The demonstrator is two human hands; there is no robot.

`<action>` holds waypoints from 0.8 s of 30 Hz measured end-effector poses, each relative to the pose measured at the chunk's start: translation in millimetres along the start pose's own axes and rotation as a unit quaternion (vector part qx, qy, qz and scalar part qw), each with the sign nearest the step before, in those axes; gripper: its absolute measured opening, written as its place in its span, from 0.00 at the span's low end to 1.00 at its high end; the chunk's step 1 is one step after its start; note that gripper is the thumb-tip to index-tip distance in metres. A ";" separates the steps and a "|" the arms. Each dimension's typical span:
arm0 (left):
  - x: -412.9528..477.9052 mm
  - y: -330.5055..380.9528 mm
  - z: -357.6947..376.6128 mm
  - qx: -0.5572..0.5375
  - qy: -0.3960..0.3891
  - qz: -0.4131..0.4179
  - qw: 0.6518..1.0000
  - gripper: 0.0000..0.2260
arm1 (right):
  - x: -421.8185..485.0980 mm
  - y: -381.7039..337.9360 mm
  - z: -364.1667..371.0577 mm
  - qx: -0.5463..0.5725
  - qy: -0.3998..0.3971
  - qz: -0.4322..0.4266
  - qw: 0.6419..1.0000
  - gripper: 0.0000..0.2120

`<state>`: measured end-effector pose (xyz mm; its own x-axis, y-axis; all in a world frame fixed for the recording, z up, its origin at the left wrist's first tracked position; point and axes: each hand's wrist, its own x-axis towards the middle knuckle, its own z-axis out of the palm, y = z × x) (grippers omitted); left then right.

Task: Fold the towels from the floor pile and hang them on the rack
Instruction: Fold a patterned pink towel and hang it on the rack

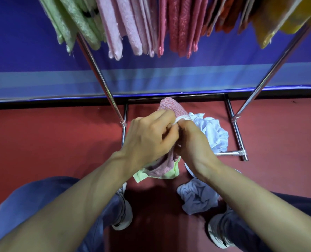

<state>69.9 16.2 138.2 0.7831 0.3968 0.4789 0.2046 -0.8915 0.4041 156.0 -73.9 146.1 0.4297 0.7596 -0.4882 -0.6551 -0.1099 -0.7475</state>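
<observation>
A pink towel (170, 107) is held up between both hands above the floor pile. My left hand (149, 137) grips its upper edge, fingers curled round the cloth. My right hand (193, 140) pinches the same edge right beside it, and the rest of the towel hangs down behind my hands. On the red floor below lie a crumpled white towel (213, 131), a light green towel (169, 174) and a pale blue-white towel (196, 197). The metal rack (103, 82) stands in front, with green, pink, red, orange and yellow folded towels (129, 28) hanging from its top.
The rack's slanted legs (265, 79) and floor bars (236, 152) frame the pile. A blue wall panel (42, 51) stands behind it. My knees and white shoes (123, 215) are at the bottom, close to the towels.
</observation>
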 end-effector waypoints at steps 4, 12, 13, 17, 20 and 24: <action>-1.5 0.4 3.6 0.022 -0.008 0.006 1.000 0.08 | 1.0 1.4 2.0 0.045 -0.016 0.018 0.999 0.16; -5.7 -4.9 6.2 0.020 -0.092 -0.015 0.995 0.06 | -1.3 -8.4 1.8 0.107 -0.034 -0.003 0.994 0.13; -6.3 -6.9 7.7 0.016 -0.100 -0.028 0.994 0.07 | -0.6 -8.1 1.6 0.111 -0.013 -0.006 0.994 0.15; -9.6 -12.1 13.2 0.008 -0.114 -0.044 0.992 0.08 | 3.6 -7.4 -1.2 0.130 0.050 -0.011 0.990 0.15; -9.9 -9.6 13.1 0.008 -0.086 -0.038 0.996 0.07 | 5.7 -9.1 -3.4 0.151 0.060 -0.005 0.987 0.13; -9.3 -8.5 12.3 0.039 -0.076 -0.027 0.996 0.08 | 10.2 -13.5 -5.7 0.184 0.065 -0.006 0.981 0.10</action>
<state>68.1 17.3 120.7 0.8488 0.4119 0.3316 0.2892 -0.8866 0.3611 172.8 -68.4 148.6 0.4996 0.6682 -0.5512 -0.8187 0.1565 -0.5524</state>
